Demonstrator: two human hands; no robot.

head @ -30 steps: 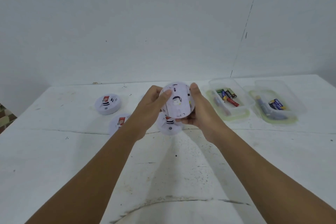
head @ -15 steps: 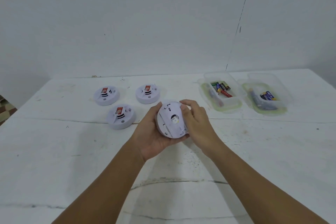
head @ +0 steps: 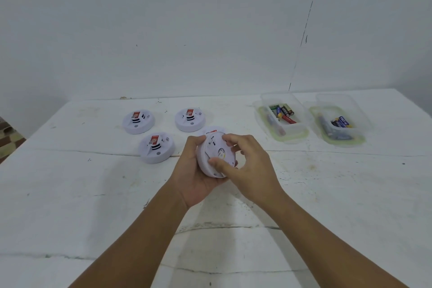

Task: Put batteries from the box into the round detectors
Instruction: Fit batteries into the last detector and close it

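Held detector [head: 216,154] sits at frame centre, lower and nearer than a second ago, tipped so its back plate faces the camera; left hand [head: 196,170] cups it from below with curled fingers, while right hand [head: 247,161] now lies over the plate, thumb and fingers [head: 230,139] pinching the rim instead of merely steadying the edge. Reads as the start of twisting the back off to reach the battery bay (no battery taken yet). Batteries [head: 284,113] remain in the box [head: 292,131] at upper right of the counter [head: 93,206]; three detectors [head: 156,147] lie face up at left of centre.
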